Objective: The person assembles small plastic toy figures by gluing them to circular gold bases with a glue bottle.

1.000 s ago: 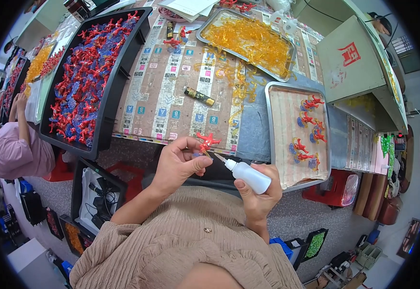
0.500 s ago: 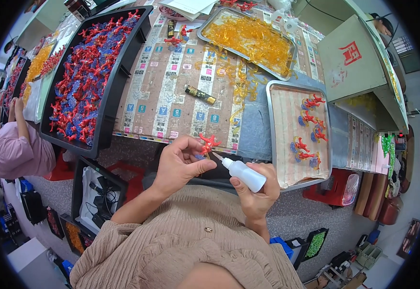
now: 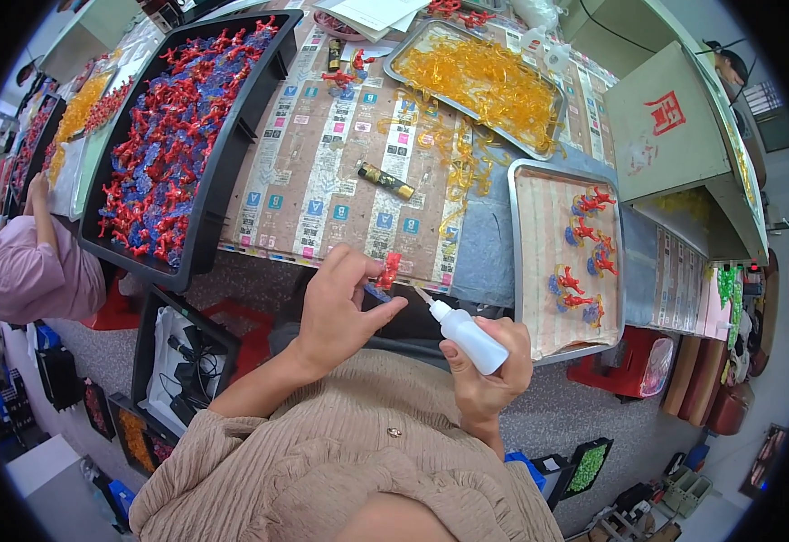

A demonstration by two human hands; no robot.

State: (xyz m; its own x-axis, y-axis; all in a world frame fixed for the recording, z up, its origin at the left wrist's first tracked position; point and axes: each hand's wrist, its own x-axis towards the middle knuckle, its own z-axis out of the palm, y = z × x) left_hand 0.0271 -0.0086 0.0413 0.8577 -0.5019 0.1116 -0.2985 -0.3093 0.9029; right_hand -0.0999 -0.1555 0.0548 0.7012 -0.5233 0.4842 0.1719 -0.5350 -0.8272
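My left hand (image 3: 342, 312) is closed on a small red and blue plastic figurine (image 3: 391, 269), held just past the front edge of the table. Its red part points up and its blue part sits partly hidden behind my fingers. In my right hand (image 3: 494, 366) is a white squeeze bottle (image 3: 469, 334) with a thin nozzle, tilted toward the figurine. The nozzle tip is a short gap away from it. Right of my hands, a metal tray (image 3: 523, 244) lined with striped cloth holds several figurines (image 3: 582, 233) with yellow pieces on them.
A deep black bin (image 3: 197, 217) of red and blue figurines stands at left. Another metal tray (image 3: 453, 90) carries loose yellow pieces (image 3: 476, 77), some spilled beside it. A dark cylinder (image 3: 385, 180) lies mid-table. A metal cabinet (image 3: 684, 126) stands right; a person (image 3: 37, 271) sits left.
The nozzle has drawn back to the right, away from the figurine. My left hand has turned the figurine, so its red part looks narrower and upright.
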